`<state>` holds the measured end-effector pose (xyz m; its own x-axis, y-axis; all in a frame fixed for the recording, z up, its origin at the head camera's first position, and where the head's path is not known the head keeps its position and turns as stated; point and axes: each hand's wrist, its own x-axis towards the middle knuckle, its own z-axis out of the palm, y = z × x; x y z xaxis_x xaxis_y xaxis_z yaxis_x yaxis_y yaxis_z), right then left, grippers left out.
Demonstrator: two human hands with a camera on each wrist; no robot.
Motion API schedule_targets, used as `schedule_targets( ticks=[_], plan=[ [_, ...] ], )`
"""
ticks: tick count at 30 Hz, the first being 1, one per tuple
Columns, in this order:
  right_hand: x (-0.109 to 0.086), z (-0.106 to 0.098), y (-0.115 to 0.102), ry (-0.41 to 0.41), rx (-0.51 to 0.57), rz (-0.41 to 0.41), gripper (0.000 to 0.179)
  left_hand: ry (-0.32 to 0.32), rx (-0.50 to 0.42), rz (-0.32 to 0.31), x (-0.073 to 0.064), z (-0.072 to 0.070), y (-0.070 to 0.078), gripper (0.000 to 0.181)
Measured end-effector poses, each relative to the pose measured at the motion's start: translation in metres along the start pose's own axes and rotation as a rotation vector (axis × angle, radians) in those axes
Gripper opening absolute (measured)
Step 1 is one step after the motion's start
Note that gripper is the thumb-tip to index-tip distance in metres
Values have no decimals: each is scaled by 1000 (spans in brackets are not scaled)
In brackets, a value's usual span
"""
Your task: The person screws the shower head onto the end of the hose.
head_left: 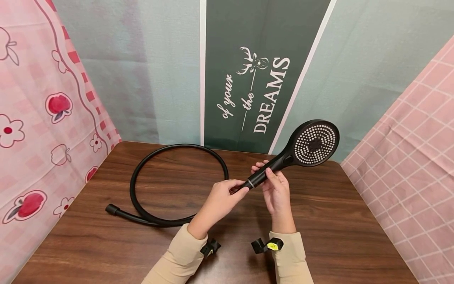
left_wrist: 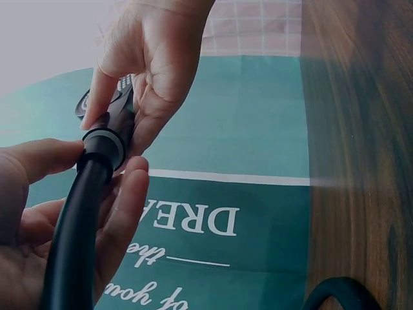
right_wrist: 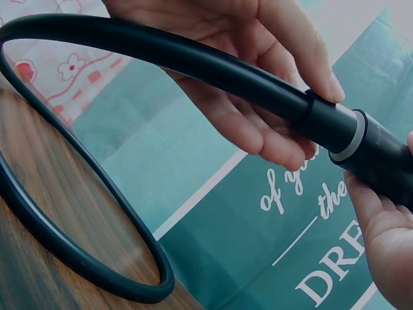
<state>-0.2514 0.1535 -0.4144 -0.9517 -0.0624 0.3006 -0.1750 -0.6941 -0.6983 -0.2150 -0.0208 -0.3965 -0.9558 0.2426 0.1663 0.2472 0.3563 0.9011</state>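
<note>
A black shower head (head_left: 315, 144) with pale nozzles is held up over the table, its face toward the head camera. My right hand (head_left: 276, 193) grips its handle, thumb on top. My left hand (head_left: 223, 199) pinches the end fitting (right_wrist: 326, 123) of a black shower hose (head_left: 133, 185) at the bottom of the handle. Between fitting and handle a light ring (left_wrist: 110, 139) shows in both wrist views. From there the hose drops into a wide loop on the table, and its other end (head_left: 111, 209) lies free at the left.
The brown wooden table (head_left: 337, 236) lies under both hands. Behind it hangs a green cloth with white lettering (head_left: 273, 94). Pink patterned cloths (head_left: 32, 157) stand at left and right. A small black camera (head_left: 211, 248) sits on each wrist.
</note>
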Motion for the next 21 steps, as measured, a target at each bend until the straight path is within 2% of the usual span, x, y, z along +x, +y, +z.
schedule_targets(
  ticks=[12, 21],
  plan=[
    [0, 1, -1, 16, -23, 11, 19, 51, 11, 16, 1, 2, 0, 25],
    [0, 1, 0, 13, -1, 3, 21, 49, -3, 9, 0, 1, -1, 28]
  ],
)
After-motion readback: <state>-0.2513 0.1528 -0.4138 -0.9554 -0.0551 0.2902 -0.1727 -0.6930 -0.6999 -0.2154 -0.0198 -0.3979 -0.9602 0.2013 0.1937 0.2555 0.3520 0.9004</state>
